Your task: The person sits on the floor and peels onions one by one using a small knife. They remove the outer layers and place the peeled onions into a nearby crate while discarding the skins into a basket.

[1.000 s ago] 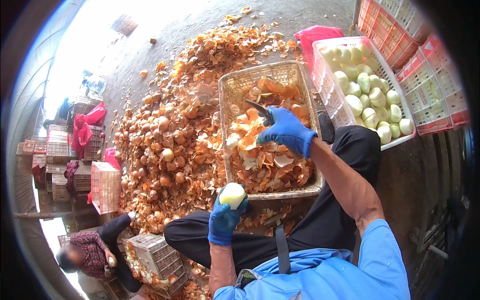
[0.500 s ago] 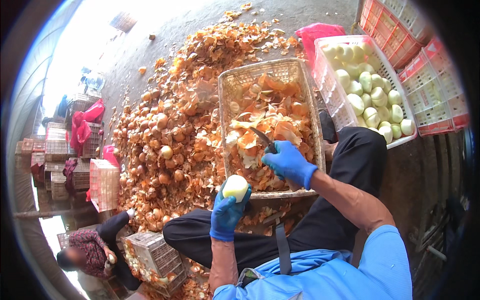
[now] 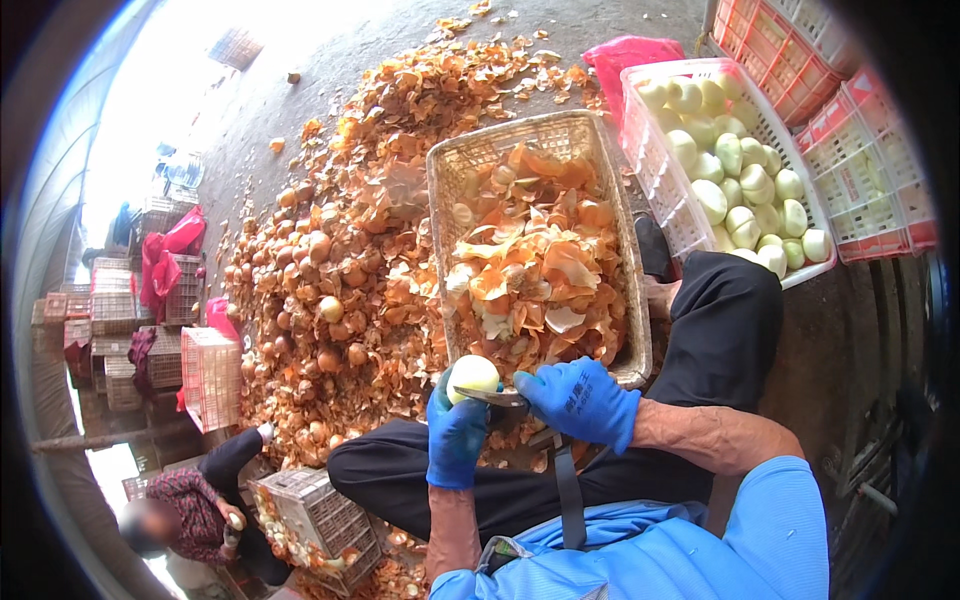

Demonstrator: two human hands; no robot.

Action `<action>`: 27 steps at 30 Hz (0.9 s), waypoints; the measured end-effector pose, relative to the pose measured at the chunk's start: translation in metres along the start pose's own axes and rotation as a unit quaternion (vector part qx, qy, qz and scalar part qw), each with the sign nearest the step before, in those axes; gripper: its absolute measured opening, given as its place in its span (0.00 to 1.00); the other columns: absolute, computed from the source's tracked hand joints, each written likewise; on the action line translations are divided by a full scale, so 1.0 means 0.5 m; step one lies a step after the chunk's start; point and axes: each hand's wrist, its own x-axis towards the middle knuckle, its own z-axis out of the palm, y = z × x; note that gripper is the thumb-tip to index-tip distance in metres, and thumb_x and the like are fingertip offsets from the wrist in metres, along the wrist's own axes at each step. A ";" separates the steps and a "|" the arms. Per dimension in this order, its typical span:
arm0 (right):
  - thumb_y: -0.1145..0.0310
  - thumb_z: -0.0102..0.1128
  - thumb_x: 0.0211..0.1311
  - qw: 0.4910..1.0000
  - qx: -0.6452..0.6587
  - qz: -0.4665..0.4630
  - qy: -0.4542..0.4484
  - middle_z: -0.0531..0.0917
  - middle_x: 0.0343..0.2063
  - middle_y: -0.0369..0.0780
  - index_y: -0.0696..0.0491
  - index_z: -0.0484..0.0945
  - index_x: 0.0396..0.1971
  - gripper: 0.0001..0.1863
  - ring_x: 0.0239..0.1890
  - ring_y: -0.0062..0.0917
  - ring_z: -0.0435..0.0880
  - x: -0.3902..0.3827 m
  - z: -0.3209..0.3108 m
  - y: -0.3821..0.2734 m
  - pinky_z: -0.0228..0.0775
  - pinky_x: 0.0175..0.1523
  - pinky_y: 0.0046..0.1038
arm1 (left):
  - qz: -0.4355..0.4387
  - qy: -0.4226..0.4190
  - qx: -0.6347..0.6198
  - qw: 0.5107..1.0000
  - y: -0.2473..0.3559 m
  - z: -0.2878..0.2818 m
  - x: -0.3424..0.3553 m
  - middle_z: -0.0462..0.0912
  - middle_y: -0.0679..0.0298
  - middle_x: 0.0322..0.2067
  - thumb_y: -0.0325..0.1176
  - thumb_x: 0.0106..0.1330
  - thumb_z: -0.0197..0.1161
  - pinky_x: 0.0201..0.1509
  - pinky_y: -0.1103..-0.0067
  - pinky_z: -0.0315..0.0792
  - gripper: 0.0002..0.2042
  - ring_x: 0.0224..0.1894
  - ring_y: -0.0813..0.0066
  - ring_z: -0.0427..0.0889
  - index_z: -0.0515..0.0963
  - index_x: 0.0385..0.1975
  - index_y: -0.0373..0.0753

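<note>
A pale peeled onion (image 3: 474, 376) rests in the blue-gloved fingers of my left hand (image 3: 457, 433), just off the near edge of the peel crate. My right hand (image 3: 585, 402), also in a blue glove, grips a knife (image 3: 492, 396) whose blade lies against the lower side of the onion. The knife's handle is mostly hidden inside the glove. Beyond both hands stands a dirty plastic crate (image 3: 437, 215), filled with orange-brown onion skins (image 3: 570, 265).
Unpeeled onions (image 3: 300, 260) and loose skins spread over the floor to the left. At right, a white-and-red crate (image 3: 668, 200) holds peeled onions, beside stacked crates (image 3: 865, 175). Another person (image 3: 190, 515) sits at lower left near a crate (image 3: 325, 520).
My right hand has come down and toward me from over the peel crate, bringing the knife blade to the onion. My left hand still holds the onion in nearly the same place.
</note>
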 end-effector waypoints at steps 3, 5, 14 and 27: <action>0.64 0.63 0.62 1.000 -0.005 -0.002 -0.015 0.76 0.21 0.37 0.55 0.76 0.48 0.16 0.22 0.29 0.82 -0.004 0.000 0.001 0.70 0.23 0.32 | 0.005 0.011 0.004 1.000 0.004 0.009 -0.002 0.83 0.52 0.50 0.24 0.59 0.66 0.57 0.70 0.82 0.27 0.50 0.62 0.86 0.70 0.60 0.28; 0.64 0.63 0.62 1.000 0.000 -0.001 -0.022 0.76 0.21 0.37 0.54 0.76 0.45 0.15 0.22 0.29 0.82 -0.005 0.001 0.002 0.69 0.22 0.32 | 0.003 0.015 0.007 1.000 0.006 0.008 -0.002 0.83 0.53 0.49 0.23 0.57 0.64 0.57 0.71 0.82 0.27 0.50 0.63 0.86 0.70 0.59 0.28; 0.68 0.57 0.62 0.996 -0.032 0.050 -0.059 0.81 0.24 0.39 0.52 0.72 0.35 0.06 0.25 0.30 0.86 0.014 0.022 0.003 0.74 0.25 0.32 | 0.023 0.031 0.059 0.998 -0.002 0.030 -0.008 0.82 0.51 0.47 0.19 0.54 0.61 0.55 0.69 0.82 0.25 0.47 0.61 0.86 0.71 0.56 0.28; 0.67 0.55 0.64 0.970 0.079 0.184 -0.137 0.86 0.28 0.49 0.56 0.77 0.34 0.07 0.32 0.43 0.89 0.076 0.065 0.020 0.80 0.35 0.42 | 0.181 0.028 0.326 0.927 0.012 0.059 0.014 0.79 0.59 0.51 0.22 0.45 0.78 0.57 0.74 0.78 0.36 0.51 0.71 0.81 0.71 0.59 0.33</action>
